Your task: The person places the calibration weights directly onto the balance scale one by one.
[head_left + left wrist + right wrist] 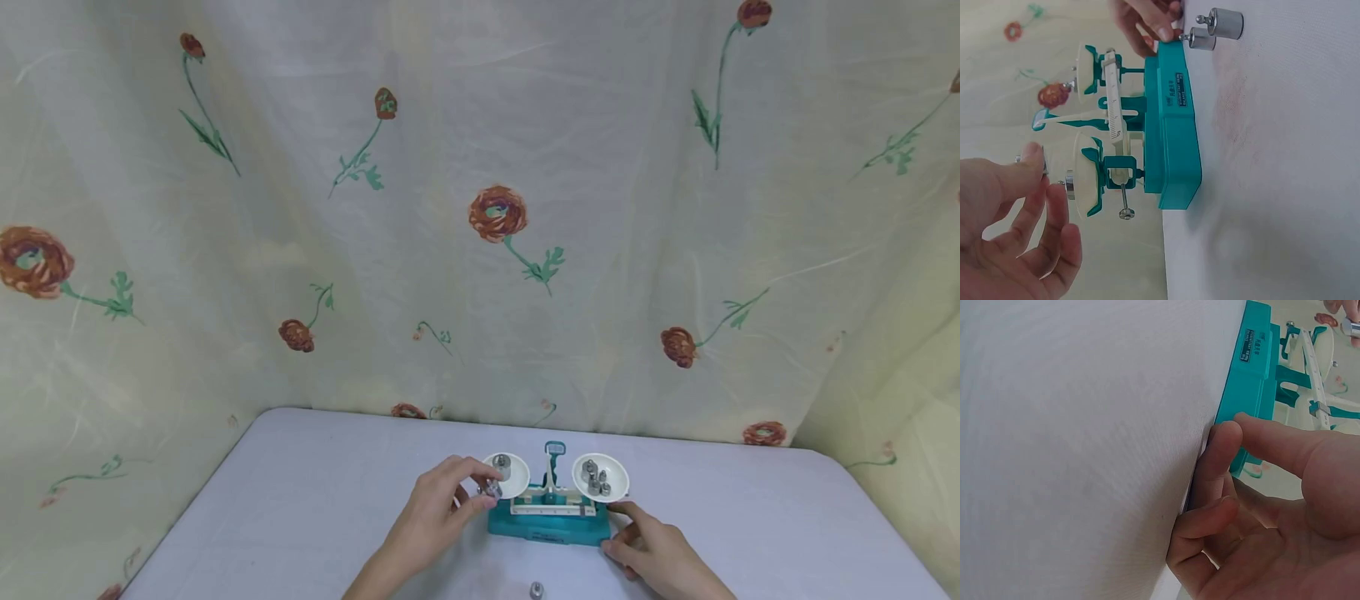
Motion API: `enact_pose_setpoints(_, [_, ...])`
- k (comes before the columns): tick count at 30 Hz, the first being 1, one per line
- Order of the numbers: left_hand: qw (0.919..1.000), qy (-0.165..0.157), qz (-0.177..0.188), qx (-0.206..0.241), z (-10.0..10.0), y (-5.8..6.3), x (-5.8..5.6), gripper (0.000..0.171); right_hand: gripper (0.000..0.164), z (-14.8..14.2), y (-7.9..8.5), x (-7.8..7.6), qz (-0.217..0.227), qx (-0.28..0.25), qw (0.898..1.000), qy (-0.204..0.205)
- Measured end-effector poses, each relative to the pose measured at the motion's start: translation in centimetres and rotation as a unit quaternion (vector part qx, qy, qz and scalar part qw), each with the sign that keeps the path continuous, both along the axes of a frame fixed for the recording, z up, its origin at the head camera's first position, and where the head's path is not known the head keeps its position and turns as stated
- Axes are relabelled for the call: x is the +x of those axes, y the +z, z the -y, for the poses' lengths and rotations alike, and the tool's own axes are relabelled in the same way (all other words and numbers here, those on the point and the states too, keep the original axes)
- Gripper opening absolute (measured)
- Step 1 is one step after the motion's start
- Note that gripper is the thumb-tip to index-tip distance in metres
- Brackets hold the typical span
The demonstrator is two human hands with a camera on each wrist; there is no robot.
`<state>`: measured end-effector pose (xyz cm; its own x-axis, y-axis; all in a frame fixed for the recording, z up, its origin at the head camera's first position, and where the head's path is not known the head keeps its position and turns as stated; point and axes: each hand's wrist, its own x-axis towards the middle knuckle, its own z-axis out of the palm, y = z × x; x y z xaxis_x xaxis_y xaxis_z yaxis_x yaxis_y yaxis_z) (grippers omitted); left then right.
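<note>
Teal balance held by right hand; left hand pinches weight.

The left hand and right hand are bare, with slim fingers ending in rounded tips. Behind the fingers, the left wrist and right wrist are bare too, narrow and smooth in outline. Creases cross the right hand's finger joints; behind them, a full, rounded pad swells at the thumb's base.
</note>
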<state>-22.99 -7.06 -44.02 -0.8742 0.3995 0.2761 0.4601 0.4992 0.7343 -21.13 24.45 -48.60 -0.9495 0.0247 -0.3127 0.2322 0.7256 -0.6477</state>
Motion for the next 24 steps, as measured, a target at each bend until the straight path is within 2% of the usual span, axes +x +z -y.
enact_pose_setpoints(5, [0.9983,0.046,-0.033,0.008,-0.3,-0.3,-0.2,0.025,0.063,0.0,-0.1,0.0,-0.001,-0.004,1.000,-0.001])
enact_pose_setpoints(9, [0.9966,0.072,-0.040,0.005,-0.4,-0.4,-0.2,0.025,0.063,-0.1,-0.1,0.0,0.003,-0.006,1.000,-0.004])
enact_pose_setpoints(18, [0.9950,0.083,-0.053,-0.014,-0.8,-1.0,-0.7,0.024,0.063,0.0,-0.1,0.1,0.004,-0.005,1.000,-0.007])
enact_pose_setpoints(24, [0.9934,0.098,-0.049,-0.034,-1.3,-1.1,-0.9,0.024,0.062,0.1,0.0,0.1,-0.002,-0.004,1.000,-0.005])
